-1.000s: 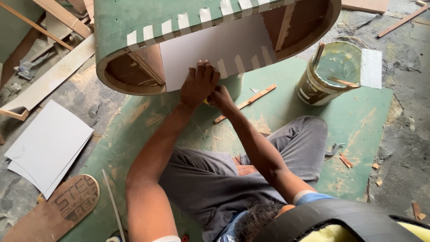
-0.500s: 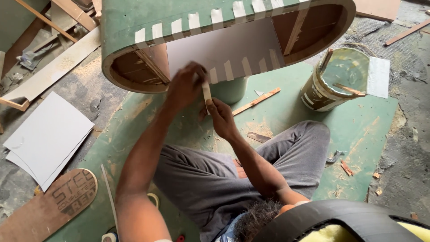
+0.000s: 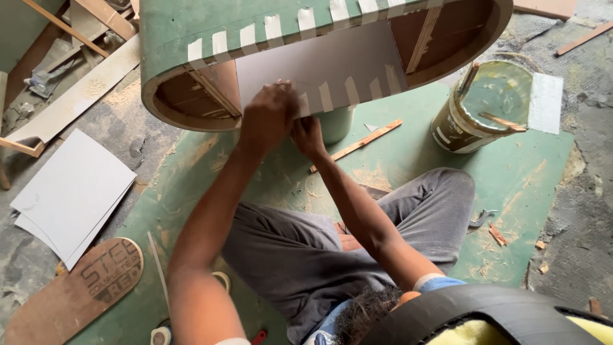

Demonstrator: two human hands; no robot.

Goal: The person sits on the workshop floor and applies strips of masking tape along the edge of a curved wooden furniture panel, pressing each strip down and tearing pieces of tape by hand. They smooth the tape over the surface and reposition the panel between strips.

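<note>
Seated on a green floor sheet (image 3: 408, 160); left hand (image 3: 268, 115) pressed flat, fingers spread, on a pale grey laminate panel (image 3: 332, 61); right hand (image 3: 308, 135) just beside, grip unclear; panel taped with white strips onto a curved green-edged wooden frame (image 3: 191, 25); glue tin (image 3: 485, 105) beyond right.

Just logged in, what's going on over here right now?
A person sits on a green sheet on the floor, facing a green curved wooden frame. Both hands, the left hand and right hand, press at the lower edge of a grey laminate panel held to the frame by masking tape strips. An open glue can stands alongside.
</note>
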